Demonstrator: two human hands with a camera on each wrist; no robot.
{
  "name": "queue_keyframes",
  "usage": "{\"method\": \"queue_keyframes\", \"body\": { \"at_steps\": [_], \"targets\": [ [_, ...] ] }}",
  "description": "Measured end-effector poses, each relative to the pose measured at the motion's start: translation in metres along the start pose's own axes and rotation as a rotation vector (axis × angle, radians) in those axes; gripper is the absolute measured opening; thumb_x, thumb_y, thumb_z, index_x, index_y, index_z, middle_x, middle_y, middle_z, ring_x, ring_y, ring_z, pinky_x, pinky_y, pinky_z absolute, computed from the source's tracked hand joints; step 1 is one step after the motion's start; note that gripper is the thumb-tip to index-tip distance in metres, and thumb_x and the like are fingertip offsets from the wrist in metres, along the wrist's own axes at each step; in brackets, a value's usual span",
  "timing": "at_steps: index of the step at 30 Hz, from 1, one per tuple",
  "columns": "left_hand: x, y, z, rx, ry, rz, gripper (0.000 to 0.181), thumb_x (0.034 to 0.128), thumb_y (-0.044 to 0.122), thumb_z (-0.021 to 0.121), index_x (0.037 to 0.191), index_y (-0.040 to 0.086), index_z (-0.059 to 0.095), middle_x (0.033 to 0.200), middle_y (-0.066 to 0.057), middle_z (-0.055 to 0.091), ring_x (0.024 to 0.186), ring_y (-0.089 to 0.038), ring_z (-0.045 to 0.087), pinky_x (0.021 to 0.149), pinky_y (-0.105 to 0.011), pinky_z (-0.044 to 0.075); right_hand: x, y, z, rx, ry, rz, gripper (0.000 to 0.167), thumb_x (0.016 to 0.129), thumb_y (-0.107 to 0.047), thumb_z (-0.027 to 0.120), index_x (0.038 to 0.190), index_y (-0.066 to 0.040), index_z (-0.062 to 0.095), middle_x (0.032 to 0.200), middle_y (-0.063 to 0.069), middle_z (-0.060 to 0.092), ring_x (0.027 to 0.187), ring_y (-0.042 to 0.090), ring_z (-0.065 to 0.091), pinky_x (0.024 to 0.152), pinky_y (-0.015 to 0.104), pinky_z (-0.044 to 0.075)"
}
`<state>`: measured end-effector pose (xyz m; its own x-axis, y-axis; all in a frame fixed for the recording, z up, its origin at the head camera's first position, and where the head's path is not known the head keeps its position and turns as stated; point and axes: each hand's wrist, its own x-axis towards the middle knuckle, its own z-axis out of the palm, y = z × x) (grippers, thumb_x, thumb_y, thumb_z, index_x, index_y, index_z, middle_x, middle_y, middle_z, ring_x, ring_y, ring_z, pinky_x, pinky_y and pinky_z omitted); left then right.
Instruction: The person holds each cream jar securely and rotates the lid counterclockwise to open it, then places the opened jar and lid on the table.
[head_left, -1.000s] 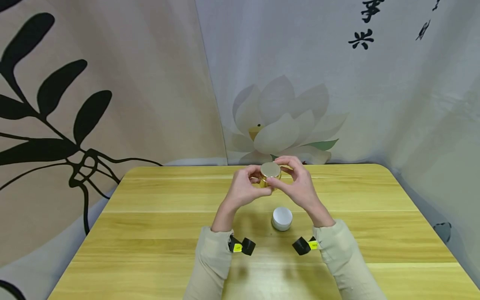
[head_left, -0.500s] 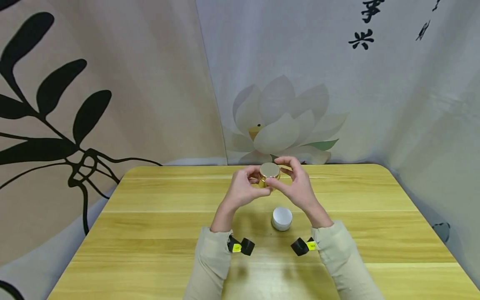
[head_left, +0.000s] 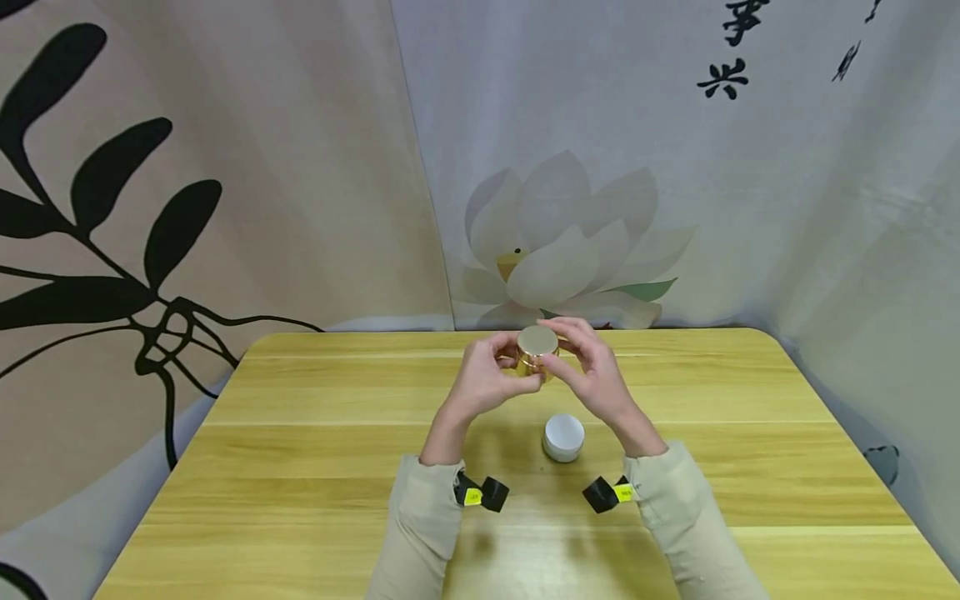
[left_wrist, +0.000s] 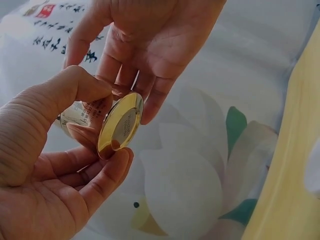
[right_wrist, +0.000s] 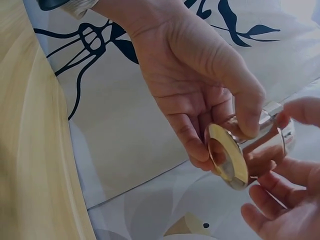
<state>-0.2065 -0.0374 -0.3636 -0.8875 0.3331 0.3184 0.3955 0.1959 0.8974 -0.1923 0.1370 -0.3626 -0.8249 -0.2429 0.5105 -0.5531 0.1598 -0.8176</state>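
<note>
A shiny gold jar [head_left: 537,341] with a pale flat top is held above the far part of the table. The left hand [head_left: 483,375] grips its body between thumb and fingers; in the left wrist view the gold base [left_wrist: 120,125] faces the camera. From the other side, the right hand [head_left: 596,375] pinches the jar's upper end between thumb and fingers. The right wrist view shows the fingers of the right hand [right_wrist: 292,185] at the end away from the gold base [right_wrist: 229,157]. A small white round jar [head_left: 564,437] stands on the table, nearer the person.
The wooden table [head_left: 300,467] runs back to a curtain [head_left: 315,167] printed with dark leaves and a pale lotus. Black wrist cameras with yellow labels are strapped at both cuffs, left [head_left: 483,493] and right [head_left: 606,493].
The right hand's fingers have moved leftward and closed in around the gold jar's top. The jar has shifted very slightly left, while the left hand stays nearly still.
</note>
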Motion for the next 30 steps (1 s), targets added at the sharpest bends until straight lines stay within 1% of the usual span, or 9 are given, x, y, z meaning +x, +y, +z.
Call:
{"method": "queue_keyframes", "body": {
  "at_steps": [4, 8, 13, 15, 17, 20, 22, 24, 30],
  "targets": [
    [-0.0003, -0.0001, 0.0003, 0.0, -0.001, -0.004, 0.038, 0.0674, 0.001, 0.076, 0.104, -0.003, 0.064, 0.088, -0.01, 0.063, 0.079, -0.016, 0.055, 0.079, -0.039, 0.052, 0.0006, -0.0003, 0.0016, -0.001, 0.032, 0.044, 0.049, 0.08, 0.001, 0.069, 0.125, 0.005, 0.05, 0.125, 0.017, 0.048, 0.117, 0.024, 0.044, 0.101, 0.046, 0.036],
    [0.0, 0.0002, 0.0009, -0.006, -0.003, 0.004, 0.038, 0.067, 0.0, 0.075, 0.103, -0.004, 0.064, 0.087, -0.01, 0.062, 0.078, -0.015, 0.054, 0.079, -0.042, 0.052, 0.0021, -0.0016, 0.0029, 0.009, 0.074, 0.087, 0.046, 0.075, 0.0, 0.074, 0.115, 0.004, 0.051, 0.119, 0.016, 0.049, 0.115, 0.023, 0.044, 0.101, 0.046, 0.035],
    [0.0003, -0.0002, 0.0012, 0.004, -0.005, 0.01, 0.038, 0.0671, 0.0, 0.075, 0.103, -0.004, 0.064, 0.086, -0.01, 0.061, 0.077, -0.015, 0.053, 0.076, -0.035, 0.053, 0.0025, -0.0015, 0.0022, 0.003, 0.079, 0.07, 0.04, 0.074, 0.003, 0.075, 0.11, 0.004, 0.056, 0.118, 0.017, 0.05, 0.113, 0.021, 0.045, 0.1, 0.046, 0.037],
    [0.0005, -0.0014, 0.0013, 0.002, -0.004, 0.009, 0.037, 0.0675, 0.001, 0.076, 0.102, -0.004, 0.064, 0.086, -0.01, 0.061, 0.077, -0.016, 0.052, 0.077, -0.04, 0.053, 0.0019, -0.0018, 0.0013, 0.007, 0.062, 0.057, 0.039, 0.076, 0.003, 0.073, 0.112, 0.004, 0.058, 0.119, 0.018, 0.05, 0.113, 0.02, 0.045, 0.099, 0.048, 0.037],
    [0.0003, -0.0013, 0.001, 0.002, -0.004, 0.009, 0.037, 0.0679, 0.002, 0.076, 0.102, -0.003, 0.064, 0.085, -0.011, 0.061, 0.077, -0.016, 0.052, 0.077, -0.044, 0.053, 0.0014, -0.0021, 0.0, 0.01, 0.038, 0.047, 0.038, 0.078, 0.003, 0.071, 0.115, 0.004, 0.059, 0.12, 0.016, 0.05, 0.112, 0.019, 0.046, 0.1, 0.046, 0.037],
    [0.0003, -0.0007, 0.0006, 0.004, -0.006, 0.003, 0.036, 0.0683, 0.002, 0.076, 0.102, -0.003, 0.064, 0.086, -0.011, 0.062, 0.078, -0.017, 0.053, 0.078, -0.046, 0.052, 0.0013, -0.0017, -0.0015, 0.011, -0.002, 0.026, 0.04, 0.081, 0.003, 0.067, 0.12, 0.004, 0.058, 0.123, 0.016, 0.049, 0.11, 0.017, 0.048, 0.099, 0.035, 0.039],
    [0.0002, 0.0001, 0.0004, 0.009, -0.008, -0.003, 0.037, 0.0684, 0.002, 0.076, 0.103, -0.003, 0.063, 0.087, -0.011, 0.062, 0.078, -0.017, 0.053, 0.079, -0.043, 0.052, 0.0016, -0.0009, -0.0024, -0.001, -0.022, 0.007, 0.041, 0.083, 0.003, 0.065, 0.123, 0.004, 0.057, 0.124, 0.016, 0.049, 0.109, 0.017, 0.048, 0.097, 0.027, 0.04],
    [0.0003, 0.0003, 0.0004, 0.012, -0.012, -0.008, 0.038, 0.0685, 0.002, 0.076, 0.103, -0.004, 0.063, 0.088, -0.011, 0.063, 0.079, -0.017, 0.054, 0.08, -0.041, 0.053, 0.0016, 0.0, -0.0028, -0.016, -0.036, -0.014, 0.043, 0.083, 0.004, 0.063, 0.125, 0.004, 0.055, 0.125, 0.017, 0.049, 0.108, 0.018, 0.048, 0.095, 0.025, 0.04],
    [-0.0001, -0.0001, 0.0004, 0.011, -0.011, -0.017, 0.037, 0.0682, 0.001, 0.077, 0.103, -0.004, 0.063, 0.089, -0.011, 0.063, 0.08, -0.017, 0.055, 0.08, -0.037, 0.052, 0.0008, 0.0018, -0.0017, -0.003, 0.011, 0.014, 0.048, 0.081, 0.003, 0.066, 0.127, 0.004, 0.049, 0.126, 0.017, 0.047, 0.117, 0.03, 0.043, 0.1, 0.044, 0.036]
  ]
}}
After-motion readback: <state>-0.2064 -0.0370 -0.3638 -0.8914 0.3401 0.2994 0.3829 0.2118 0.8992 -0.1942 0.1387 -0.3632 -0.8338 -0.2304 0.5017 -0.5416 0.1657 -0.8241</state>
